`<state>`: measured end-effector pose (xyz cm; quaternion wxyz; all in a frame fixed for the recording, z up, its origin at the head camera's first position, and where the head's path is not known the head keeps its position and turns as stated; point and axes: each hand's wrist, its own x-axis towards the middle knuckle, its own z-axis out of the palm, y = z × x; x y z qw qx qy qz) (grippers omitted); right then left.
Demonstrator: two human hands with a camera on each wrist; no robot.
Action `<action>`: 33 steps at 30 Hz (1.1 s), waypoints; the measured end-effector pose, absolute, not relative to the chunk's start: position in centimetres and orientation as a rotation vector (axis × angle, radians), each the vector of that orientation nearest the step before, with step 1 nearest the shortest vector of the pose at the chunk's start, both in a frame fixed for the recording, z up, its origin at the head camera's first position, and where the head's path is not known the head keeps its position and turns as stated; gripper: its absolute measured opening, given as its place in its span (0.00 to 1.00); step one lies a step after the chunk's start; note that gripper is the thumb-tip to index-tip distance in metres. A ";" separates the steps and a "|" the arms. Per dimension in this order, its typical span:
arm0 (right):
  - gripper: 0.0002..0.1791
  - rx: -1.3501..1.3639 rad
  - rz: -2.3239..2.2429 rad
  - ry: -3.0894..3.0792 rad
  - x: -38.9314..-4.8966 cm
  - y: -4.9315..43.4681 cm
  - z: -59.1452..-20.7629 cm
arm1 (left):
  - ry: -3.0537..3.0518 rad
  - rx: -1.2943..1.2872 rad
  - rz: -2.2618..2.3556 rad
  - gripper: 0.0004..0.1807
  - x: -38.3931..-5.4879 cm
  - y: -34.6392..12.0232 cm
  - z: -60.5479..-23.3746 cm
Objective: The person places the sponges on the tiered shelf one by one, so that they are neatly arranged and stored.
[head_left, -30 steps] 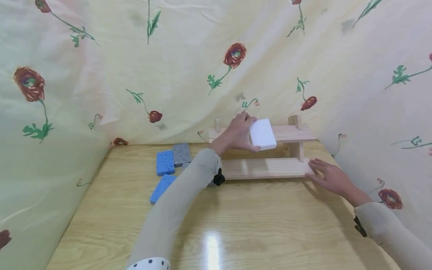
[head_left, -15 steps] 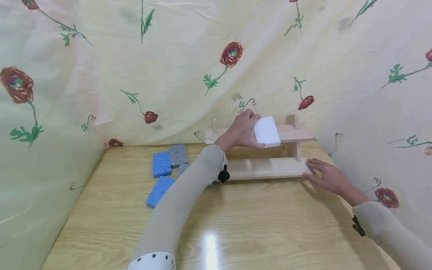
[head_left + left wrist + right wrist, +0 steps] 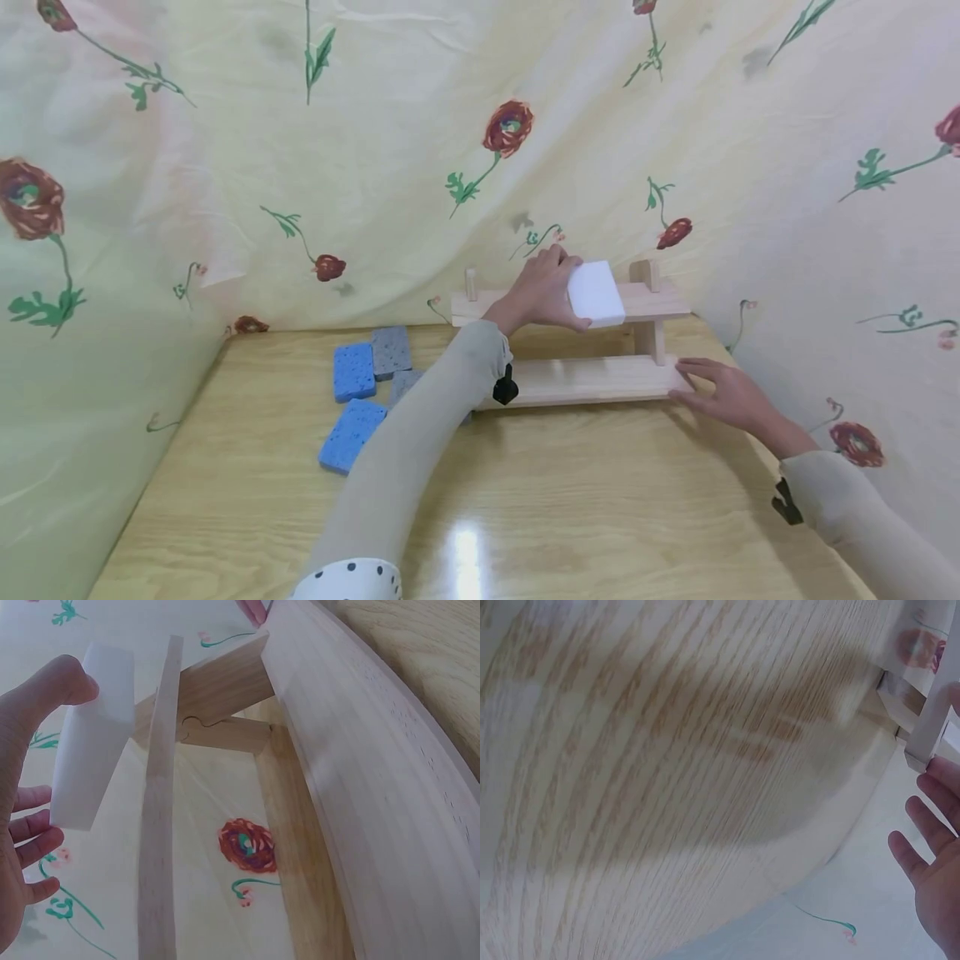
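While left grip [image 3: 534, 293] pinches white block [image 3: 596, 294] above wooden shelf [image 3: 588, 380], right grip [image 3: 726, 397], spread, touches shelf's 4-o'clock end; loose pinch could drop block.

Smooth wooden shelf [image 3: 592, 379], glossy table [image 3: 585, 500]

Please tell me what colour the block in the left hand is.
The block is white; it shows best in the head view.
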<state>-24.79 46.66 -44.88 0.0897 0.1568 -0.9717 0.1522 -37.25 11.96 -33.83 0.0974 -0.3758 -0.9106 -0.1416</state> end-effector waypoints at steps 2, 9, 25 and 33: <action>0.34 0.467 0.454 -2.890 -24.8 46.5 -44.7 | -2.710 -1.104 -0.422 0.56 -37.4 12.0 -34.1; 0.33 0.489 0.428 -2.872 -24.9 46.4 -44.7 | -2.737 -1.088 -0.434 0.56 -38.0 12.4 -34.7; 0.32 0.530 0.412 -2.834 -25.0 46.8 -45.3 | -2.839 -1.078 -0.532 0.52 -38.7 13.3 -35.6; 0.32 0.527 0.409 -2.831 -24.8 46.8 -45.3 | -2.854 -1.053 -0.647 0.53 -38.5 13.4 -36.0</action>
